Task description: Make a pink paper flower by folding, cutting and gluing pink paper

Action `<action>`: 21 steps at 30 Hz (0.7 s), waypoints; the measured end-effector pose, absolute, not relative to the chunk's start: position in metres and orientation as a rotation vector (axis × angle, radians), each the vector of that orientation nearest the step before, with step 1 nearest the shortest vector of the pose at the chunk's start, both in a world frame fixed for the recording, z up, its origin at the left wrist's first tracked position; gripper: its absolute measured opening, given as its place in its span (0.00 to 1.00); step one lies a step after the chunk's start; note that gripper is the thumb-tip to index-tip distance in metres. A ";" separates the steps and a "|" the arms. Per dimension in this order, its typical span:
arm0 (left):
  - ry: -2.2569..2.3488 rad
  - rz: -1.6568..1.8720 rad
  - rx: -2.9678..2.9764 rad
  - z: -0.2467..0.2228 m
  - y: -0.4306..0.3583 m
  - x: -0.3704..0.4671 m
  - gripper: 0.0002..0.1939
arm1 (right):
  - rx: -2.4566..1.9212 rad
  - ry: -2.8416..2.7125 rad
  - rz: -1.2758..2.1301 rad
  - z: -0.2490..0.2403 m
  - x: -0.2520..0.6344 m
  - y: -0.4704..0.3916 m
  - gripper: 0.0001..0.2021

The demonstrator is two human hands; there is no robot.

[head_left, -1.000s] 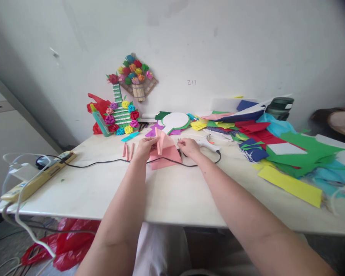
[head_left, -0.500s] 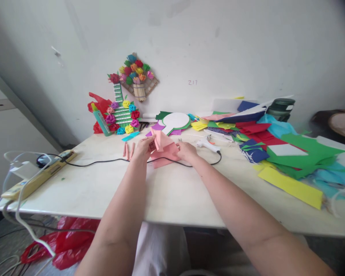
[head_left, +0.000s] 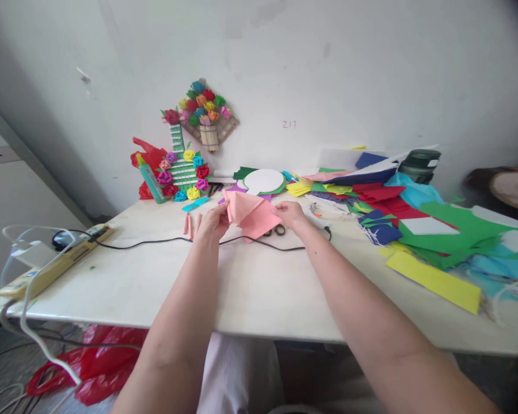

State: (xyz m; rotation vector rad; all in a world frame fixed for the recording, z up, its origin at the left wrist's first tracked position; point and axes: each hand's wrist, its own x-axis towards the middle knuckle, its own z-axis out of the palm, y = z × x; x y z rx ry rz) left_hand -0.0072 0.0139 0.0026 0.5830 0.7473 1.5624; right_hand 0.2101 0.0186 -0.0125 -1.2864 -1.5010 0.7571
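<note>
A creased sheet of pink craft paper [head_left: 252, 213] is stretched between my hands above the table. My left hand [head_left: 214, 221] pinches its folded left edge. At its right corner, my right hand [head_left: 290, 214] grips it with thumb and fingers. Dark scissors [head_left: 280, 230] show only their handle loops under the sheet. Small rolled pink paper pieces [head_left: 188, 224] lie beside my left hand. Behind my right wrist is a white glue gun [head_left: 317, 215], partly covered. A white round-headed cutout with green edging [head_left: 264, 180] lies beyond the sheet.
A black cord [head_left: 147, 244] crosses the table from the power strip [head_left: 56, 263]. Paper-flower crafts [head_left: 185, 172] and a green glue bottle [head_left: 152, 181] stand at the back left. Coloured paper sheets [head_left: 449, 230] heap up at the right, near a dark green container [head_left: 419, 165].
The pink sheet is lifted and spread wider. My right hand, earlier by its lower right side, now holds its right corner. The scissors' handles have come into view.
</note>
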 end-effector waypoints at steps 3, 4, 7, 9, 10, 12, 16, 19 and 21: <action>0.705 1.450 0.532 0.005 0.011 -0.006 0.04 | -1.263 -1.380 0.920 -0.007 0.213 0.015 0.08; 0.683 1.406 0.535 0.005 0.010 -0.006 0.01 | -1.241 -1.333 0.943 -0.007 0.213 0.016 0.08; 0.625 1.319 0.552 0.004 0.007 -0.002 0.03 | -1.167 -1.266 0.838 -0.012 0.211 0.022 0.16; 0.616 1.302 0.539 0.003 0.007 0.000 0.04 | -1.210 -1.331 0.627 -0.017 0.209 0.025 0.20; 0.610 1.296 0.536 0.003 0.007 0.002 0.04 | -1.258 -1.385 0.509 -0.018 0.208 0.025 0.20; 0.595 1.284 0.548 0.002 0.006 0.003 0.05 | -1.377 -1.497 0.324 -0.019 0.206 0.022 0.18; 0.631 1.282 0.661 0.001 0.006 0.005 0.07 | -1.645 -1.706 0.315 -0.014 0.198 0.009 0.16; 0.685 1.279 0.751 0.000 0.006 0.006 0.07 | -1.801 -1.909 0.374 -0.010 0.190 0.001 0.22; 0.692 1.284 0.754 -0.001 0.007 0.006 0.07 | -1.874 -1.971 0.335 -0.008 0.185 -0.002 0.23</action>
